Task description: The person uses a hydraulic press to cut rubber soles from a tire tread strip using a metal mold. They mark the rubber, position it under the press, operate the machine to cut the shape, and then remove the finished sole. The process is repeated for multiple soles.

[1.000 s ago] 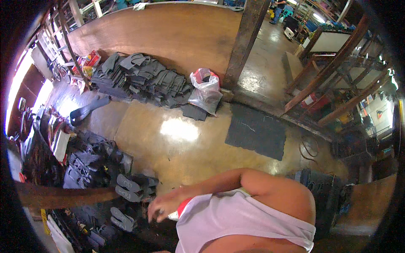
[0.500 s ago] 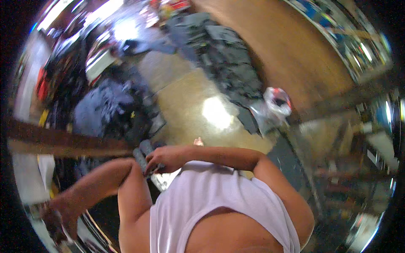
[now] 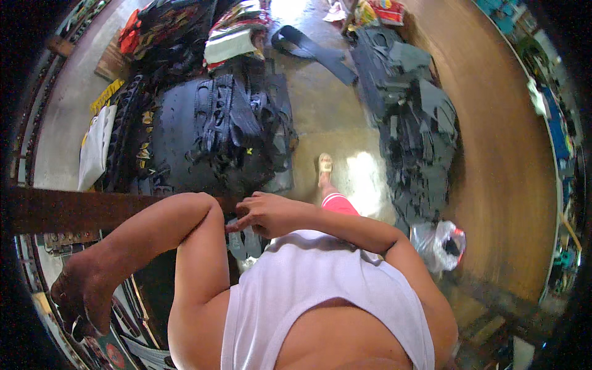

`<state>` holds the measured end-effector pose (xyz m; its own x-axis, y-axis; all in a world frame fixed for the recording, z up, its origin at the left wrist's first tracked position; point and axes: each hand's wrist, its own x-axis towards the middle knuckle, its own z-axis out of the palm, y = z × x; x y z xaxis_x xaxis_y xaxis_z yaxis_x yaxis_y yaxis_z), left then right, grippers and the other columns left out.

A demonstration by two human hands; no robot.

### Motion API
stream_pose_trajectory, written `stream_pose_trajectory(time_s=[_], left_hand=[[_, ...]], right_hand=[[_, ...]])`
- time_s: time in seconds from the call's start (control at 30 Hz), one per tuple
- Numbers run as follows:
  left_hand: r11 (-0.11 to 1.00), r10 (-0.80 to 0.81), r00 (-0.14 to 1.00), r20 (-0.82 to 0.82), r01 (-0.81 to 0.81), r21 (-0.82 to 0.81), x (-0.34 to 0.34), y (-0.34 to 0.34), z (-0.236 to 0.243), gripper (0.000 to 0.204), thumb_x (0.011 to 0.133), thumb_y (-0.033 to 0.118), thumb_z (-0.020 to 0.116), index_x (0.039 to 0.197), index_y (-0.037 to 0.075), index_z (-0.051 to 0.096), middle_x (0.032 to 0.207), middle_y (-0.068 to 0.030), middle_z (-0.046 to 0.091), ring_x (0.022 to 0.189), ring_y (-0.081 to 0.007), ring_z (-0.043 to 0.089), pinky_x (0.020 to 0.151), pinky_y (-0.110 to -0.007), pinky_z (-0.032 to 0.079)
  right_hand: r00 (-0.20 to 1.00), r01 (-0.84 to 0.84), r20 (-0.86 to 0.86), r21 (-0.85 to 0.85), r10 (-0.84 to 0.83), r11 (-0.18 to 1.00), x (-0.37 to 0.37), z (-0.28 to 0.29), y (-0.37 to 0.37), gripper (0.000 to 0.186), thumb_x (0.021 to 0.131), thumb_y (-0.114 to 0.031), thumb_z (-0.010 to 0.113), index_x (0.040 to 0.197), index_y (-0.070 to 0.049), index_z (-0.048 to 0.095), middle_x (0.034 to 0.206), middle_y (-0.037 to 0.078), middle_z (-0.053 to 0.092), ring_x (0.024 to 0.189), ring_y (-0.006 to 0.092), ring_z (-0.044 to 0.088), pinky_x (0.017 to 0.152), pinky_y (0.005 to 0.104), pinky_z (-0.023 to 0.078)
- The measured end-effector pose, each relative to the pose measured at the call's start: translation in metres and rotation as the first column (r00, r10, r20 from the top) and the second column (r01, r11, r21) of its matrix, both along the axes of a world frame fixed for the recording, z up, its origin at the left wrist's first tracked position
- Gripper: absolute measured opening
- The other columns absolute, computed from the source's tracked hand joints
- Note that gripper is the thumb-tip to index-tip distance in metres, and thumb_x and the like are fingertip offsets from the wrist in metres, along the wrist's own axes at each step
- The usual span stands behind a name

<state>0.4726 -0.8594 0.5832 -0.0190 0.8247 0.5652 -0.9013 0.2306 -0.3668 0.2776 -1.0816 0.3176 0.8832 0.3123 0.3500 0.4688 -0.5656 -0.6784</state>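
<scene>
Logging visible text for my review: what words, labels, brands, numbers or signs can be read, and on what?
None can be read.
Red-yellow bag: print too small and blurred.
Dark board near left hand: red mark, no legible wording.
Grey soles by right hand: any marks unreadable.

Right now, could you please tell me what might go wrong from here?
The right hand appears close to some grey pieces and might knock them out of place. The looped dark strap lies on the floor ahead and could catch the sandalled foot. The uneven heap of dark sheets might slide if brushed.
</scene>
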Motion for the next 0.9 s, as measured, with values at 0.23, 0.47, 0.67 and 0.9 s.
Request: stream_pose_trajectory(time_s=[0.23,0.47,0.67,0.9], left_hand=[[0.959,0.284,0.958,0.026,-0.284,-0.004,0.050,-0.122,0.028,0.038,0.093,0.048,0.047,0.124,0.028,0.058,0.130,0.0038,0.061,0.116,-0.0156,0.055,0.094,-0.041,0.042],[0.965,0.261,0.932,0.252,-0.247,-0.085,0.120,-0.194,0.062,0.032,0.090,0.049,0.052,0.093,0.019,0.064,0.095,-0.0018,0.072,0.083,-0.0190,0.064,0.073,-0.040,0.047],[0.892,0.444,0.889,0.113,-0.450,0.037,0.215,-0.256,0.026,0.031,0.088,0.048,0.051,0.093,0.020,0.065,0.091,-0.0005,0.071,0.077,-0.0148,0.062,0.067,-0.034,0.045],[0.930,0.364,0.911,-0.194,-0.367,0.021,0.367,-0.367,-0.014,0.031,0.088,0.047,0.049,0.105,0.024,0.063,0.094,0.0064,0.063,0.086,-0.0104,0.055,0.069,-0.031,0.041]], right_hand=[[0.961,-0.039,0.255,-0.240,0.102,0.970,0.133,0.007,-0.138,0.057,0.085,-0.021,0.065,0.140,-0.035,0.060,0.114,0.014,0.062,0.106,0.0286,0.060,0.089,0.0422,0.044],[0.908,-0.353,0.116,-0.309,0.403,0.883,0.248,0.004,-0.203,0.057,0.086,-0.019,0.065,0.140,-0.034,0.060,0.113,0.011,0.063,0.106,0.0276,0.060,0.089,0.0424,0.043],[0.856,-0.511,0.064,-0.049,0.513,0.858,0.346,0.001,-0.286,0.056,0.082,-0.015,0.065,0.135,-0.033,0.065,0.113,0.009,0.063,0.108,0.0267,0.060,0.092,0.0433,0.041],[0.980,0.029,-0.189,-0.209,-0.069,0.977,0.532,-0.033,-0.467,0.079,0.076,0.004,0.059,0.147,-0.029,0.052,0.097,0.017,0.063,0.091,0.0393,0.065,0.080,0.0479,0.053]])
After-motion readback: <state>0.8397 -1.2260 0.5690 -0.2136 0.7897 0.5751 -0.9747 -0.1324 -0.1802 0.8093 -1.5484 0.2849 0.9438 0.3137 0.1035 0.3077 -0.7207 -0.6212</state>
